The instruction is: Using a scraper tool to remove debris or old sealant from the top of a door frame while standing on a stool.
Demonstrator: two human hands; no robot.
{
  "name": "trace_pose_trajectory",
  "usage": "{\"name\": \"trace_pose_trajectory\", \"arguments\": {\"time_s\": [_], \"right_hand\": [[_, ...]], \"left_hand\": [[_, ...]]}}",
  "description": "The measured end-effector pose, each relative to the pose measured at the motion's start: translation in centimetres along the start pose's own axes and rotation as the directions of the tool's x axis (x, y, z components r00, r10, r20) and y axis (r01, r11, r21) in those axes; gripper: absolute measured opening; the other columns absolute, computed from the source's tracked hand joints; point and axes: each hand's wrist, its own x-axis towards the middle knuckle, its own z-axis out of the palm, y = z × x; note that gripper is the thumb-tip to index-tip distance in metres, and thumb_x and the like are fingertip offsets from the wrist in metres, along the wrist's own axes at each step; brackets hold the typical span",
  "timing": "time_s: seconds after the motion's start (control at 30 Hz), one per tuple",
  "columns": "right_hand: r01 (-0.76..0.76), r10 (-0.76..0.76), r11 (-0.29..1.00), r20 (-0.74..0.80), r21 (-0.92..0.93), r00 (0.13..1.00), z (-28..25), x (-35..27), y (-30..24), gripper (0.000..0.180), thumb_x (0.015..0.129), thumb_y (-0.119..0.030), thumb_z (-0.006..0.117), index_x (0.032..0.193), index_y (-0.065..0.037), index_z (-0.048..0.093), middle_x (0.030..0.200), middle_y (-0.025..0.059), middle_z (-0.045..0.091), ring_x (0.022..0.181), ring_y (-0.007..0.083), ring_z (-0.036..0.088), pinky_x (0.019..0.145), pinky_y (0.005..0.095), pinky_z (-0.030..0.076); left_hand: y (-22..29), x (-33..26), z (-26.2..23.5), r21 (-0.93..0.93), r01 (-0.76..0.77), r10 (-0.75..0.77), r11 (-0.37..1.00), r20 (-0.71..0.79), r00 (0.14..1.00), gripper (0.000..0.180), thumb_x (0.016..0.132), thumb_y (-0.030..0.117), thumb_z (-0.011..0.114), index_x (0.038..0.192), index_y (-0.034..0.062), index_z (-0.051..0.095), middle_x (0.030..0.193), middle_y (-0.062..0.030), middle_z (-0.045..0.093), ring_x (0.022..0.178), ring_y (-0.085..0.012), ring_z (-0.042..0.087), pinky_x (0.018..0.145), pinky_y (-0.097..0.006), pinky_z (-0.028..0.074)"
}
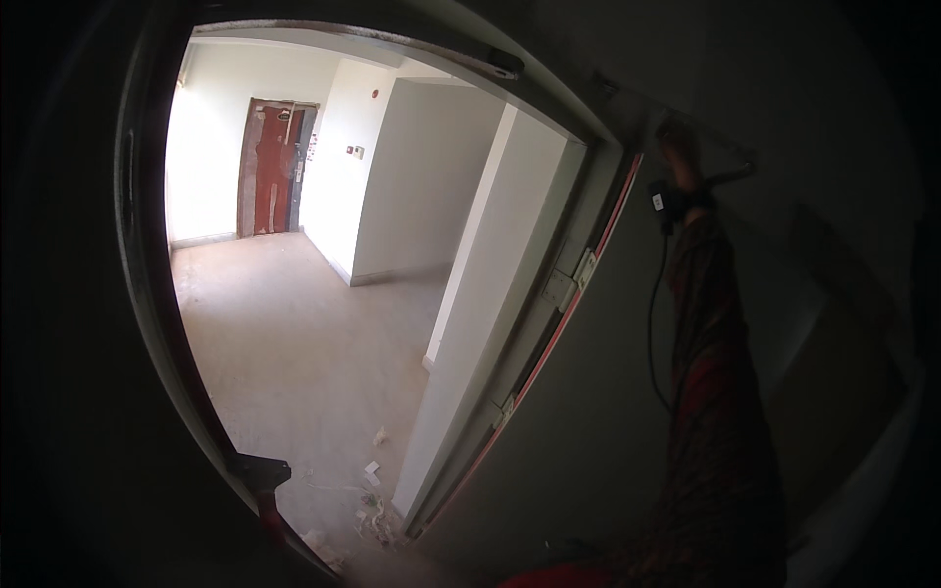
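Note:
My right arm (711, 392), in a dark patterned sleeve with red, reaches up along the shadowed right side. A small dark device with a white label (659, 201) sits at its wrist, and a thin black cable (652, 333) hangs from it. My right hand (680, 152) is raised near a dark rod-like fitting (730, 174) on the dim surface; shadow hides its fingers, so I cannot tell whether it grips anything. Left of it, metal hinges (561, 290) line the door frame (578, 216) beside a red-edged door (613, 220). My left hand does not show.
Through the doorway lies a bright room with a pale floor (304, 323). A reddish-brown door (268, 176) stands at its far wall. Scraps of litter (372, 514) lie by the threshold. A dark flat-ended piece (261, 470) with a red stem juts at the left jamb.

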Motion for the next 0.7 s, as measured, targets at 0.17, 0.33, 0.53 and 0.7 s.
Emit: {"name": "trace_pose_trajectory", "arguments": {"time_s": [0.17,0.33,0.53,0.7], "right_hand": [[0.355,-0.364,0.740,0.104,-0.572,0.926,-2.5,2.0,-1.5,0.018,0.079,-0.018,0.045,0.089,-0.008,0.057,0.076,0.0120,0.057,0.067,0.0228,0.056,0.055,0.0372,0.044],[0.251,-0.199,0.888,0.171,-0.384,0.965,-5.1,2.7,-4.4,0.020,0.082,-0.018,0.044,0.080,-0.009,0.061,0.075,0.0146,0.058,0.069,0.0266,0.056,0.060,0.0397,0.045],[-0.097,-0.261,0.820,0.518,0.564,0.815,-7.8,4.0,-11.2,0.017,0.072,-0.024,0.061,0.075,-0.008,0.063,0.080,0.0108,0.060,0.074,0.0232,0.058,0.067,0.0348,0.044],[-0.049,-0.322,0.830,0.550,0.555,0.771,-8.8,3.6,-10.5,0.022,0.074,-0.023,0.063,0.069,-0.002,0.058,0.073,0.0067,0.056,0.070,0.0168,0.055,0.061,0.0287,0.042]], "left_hand": [[13.0,3.5,-4.1,-0.135,0.152,-0.155,0.979,-0.014,0.988,0.019,0.073,0.016,0.067,0.080,0.0016,0.057,0.061,0.0007,0.048,0.054,-0.0089,0.041,0.052,-0.025,0.038],[11.5,3.4,-3.9,-0.019,0.163,-0.162,0.986,0.053,0.985,0.026,0.076,0.022,0.062,0.087,-0.0008,0.056,0.076,-0.0103,0.057,0.069,-0.0165,0.049,0.064,-0.031,0.042],[14.5,3.2,-4.9,-0.031,0.255,-0.253,0.966,0.054,0.966,0.036,0.076,0.032,0.062,0.090,-0.0002,0.057,0.078,-0.0141,0.058,0.072,-0.0192,0.054,0.065,-0.033,0.042],[16.4,4.0,-5.4,-0.057,0.322,-0.313,0.945,0.123,0.942,0.031,0.077,0.029,0.061,0.086,0.0003,0.056,0.073,-0.0083,0.055,0.068,-0.0151,0.050,0.060,-0.031,0.040]]}}
